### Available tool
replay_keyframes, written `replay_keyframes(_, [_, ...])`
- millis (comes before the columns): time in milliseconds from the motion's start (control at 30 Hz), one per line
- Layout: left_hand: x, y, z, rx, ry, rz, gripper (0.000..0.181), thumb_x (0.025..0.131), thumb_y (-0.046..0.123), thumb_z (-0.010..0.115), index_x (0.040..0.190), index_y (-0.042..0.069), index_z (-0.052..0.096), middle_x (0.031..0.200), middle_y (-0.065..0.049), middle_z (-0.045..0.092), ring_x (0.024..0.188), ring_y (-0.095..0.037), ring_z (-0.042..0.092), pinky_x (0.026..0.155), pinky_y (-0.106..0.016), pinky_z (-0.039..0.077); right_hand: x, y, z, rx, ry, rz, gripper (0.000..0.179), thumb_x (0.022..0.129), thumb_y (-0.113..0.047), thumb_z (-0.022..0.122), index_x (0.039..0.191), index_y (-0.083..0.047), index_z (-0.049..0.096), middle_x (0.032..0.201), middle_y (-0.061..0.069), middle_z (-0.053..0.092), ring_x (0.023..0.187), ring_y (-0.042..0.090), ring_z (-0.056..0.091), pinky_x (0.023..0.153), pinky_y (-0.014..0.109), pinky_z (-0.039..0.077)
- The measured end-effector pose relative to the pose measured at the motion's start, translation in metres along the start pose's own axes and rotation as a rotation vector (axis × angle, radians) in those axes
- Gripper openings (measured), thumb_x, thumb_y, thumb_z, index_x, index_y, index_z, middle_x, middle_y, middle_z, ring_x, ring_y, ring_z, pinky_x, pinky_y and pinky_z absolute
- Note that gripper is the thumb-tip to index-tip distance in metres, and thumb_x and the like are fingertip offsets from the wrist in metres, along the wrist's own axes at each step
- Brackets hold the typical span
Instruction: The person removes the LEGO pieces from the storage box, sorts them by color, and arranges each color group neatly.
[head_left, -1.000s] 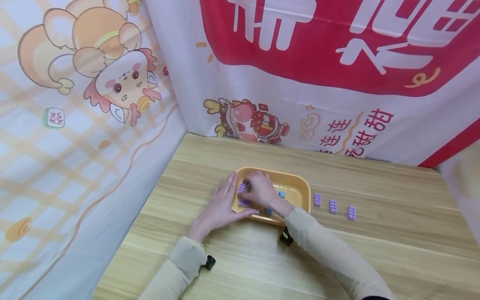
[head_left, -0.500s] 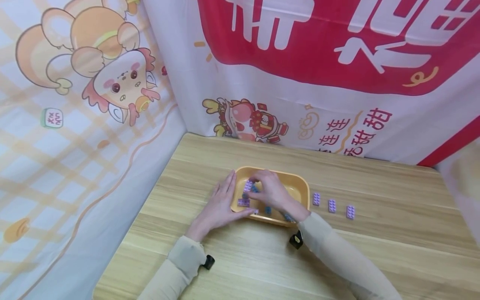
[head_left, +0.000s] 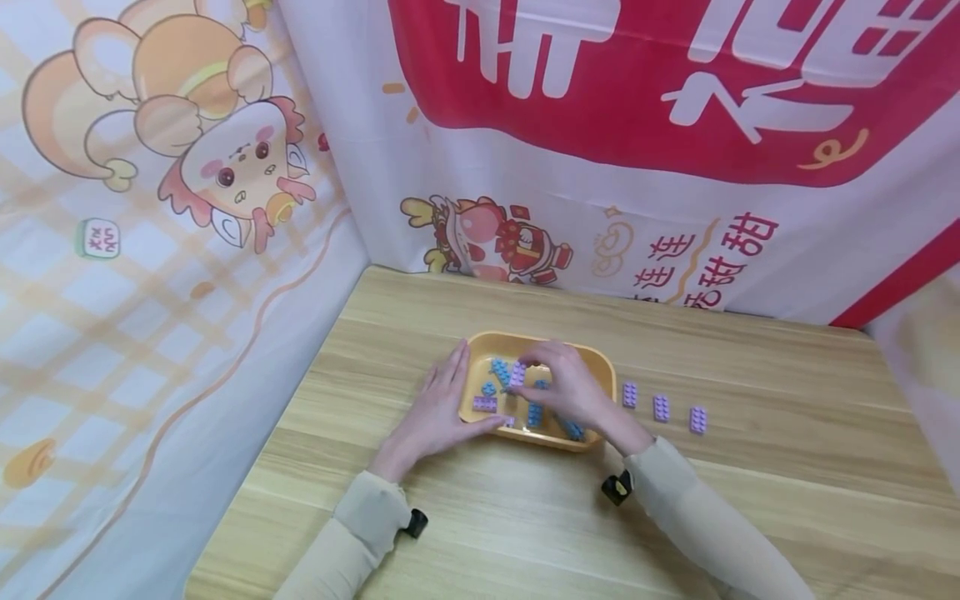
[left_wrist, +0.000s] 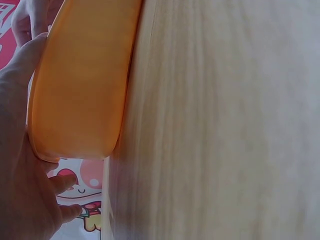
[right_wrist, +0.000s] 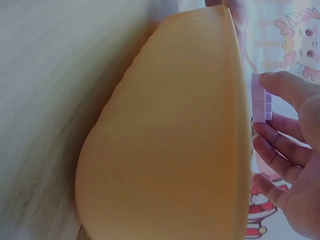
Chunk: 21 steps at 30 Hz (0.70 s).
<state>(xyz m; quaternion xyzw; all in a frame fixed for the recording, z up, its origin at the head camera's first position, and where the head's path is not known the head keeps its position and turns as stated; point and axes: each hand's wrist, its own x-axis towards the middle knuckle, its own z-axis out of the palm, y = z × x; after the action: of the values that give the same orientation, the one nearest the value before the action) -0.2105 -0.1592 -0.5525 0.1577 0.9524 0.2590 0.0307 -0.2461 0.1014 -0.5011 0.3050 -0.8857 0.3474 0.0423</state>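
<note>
A purple building brick [head_left: 518, 373] is pinched between the thumb and fingers of my right hand [head_left: 566, 383], over the yellow-orange tray [head_left: 603, 367]. In the right wrist view the purple brick [right_wrist: 259, 98] shows at rim height, studs toward the palm. My left hand [head_left: 431, 412] rests against the tray's left end, fingers straight along the outer wall and thumb at the near rim. The left wrist view shows that hand [left_wrist: 25, 165] at the tray's outer wall [left_wrist: 82, 85]. Inside the tray lie another purple brick [head_left: 484, 404] and several blue bricks [head_left: 535, 414].
On the wooden table [head_left: 525, 533], three purple bricks [head_left: 661, 408] stand apart in a slanting row right of the tray. Printed cloths [head_left: 480, 167] hang behind the table and along its left side.
My right hand has moved right with the purple brick, away from the tray's left end. More blue bricks now show beneath it. My left hand keeps its place.
</note>
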Motion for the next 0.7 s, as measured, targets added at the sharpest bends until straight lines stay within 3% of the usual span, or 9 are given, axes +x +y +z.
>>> replay_keyframes(233, [0.0, 0.001, 0.0, -0.016, 0.001, -0.004, 0.139, 0.085, 0.094, 0.062, 0.177, 0.016, -0.007, 0.189, -0.008, -0.002, 0.175, -0.031, 0.011, 0.143, -0.058, 0.01, -0.012, 0.008, -0.012, -0.01, 0.019, -0.02, 0.039, 0.09, -0.017, 0.092, 0.123, -0.004, 0.078, 0.12, 0.011, 0.081, 0.113, 0.029, 0.075, 0.104, 0.053, 0.063])
replay_keyframes(433, [-0.001, 0.001, 0.001, -0.016, 0.003, -0.008, 0.14, 0.085, 0.095, 0.061, 0.178, 0.016, -0.007, 0.189, -0.008, -0.003, 0.175, -0.031, 0.01, 0.143, -0.057, 0.01, -0.027, 0.013, -0.029, 0.021, 0.034, 0.029, 0.041, 0.09, -0.014, 0.091, 0.127, -0.003, 0.077, 0.124, 0.013, 0.08, 0.115, 0.033, 0.074, 0.107, 0.058, 0.062])
replay_keyframes(700, [0.0, 0.001, 0.002, 0.005, 0.004, -0.004, 0.14, 0.084, 0.098, 0.056, 0.177, 0.016, -0.008, 0.189, -0.008, -0.003, 0.175, -0.032, 0.012, 0.143, -0.056, 0.011, -0.056, 0.036, -0.057, 0.006, 0.074, 0.107, 0.038, 0.091, -0.007, 0.088, 0.126, 0.001, 0.077, 0.124, 0.019, 0.078, 0.116, 0.04, 0.073, 0.103, 0.062, 0.063])
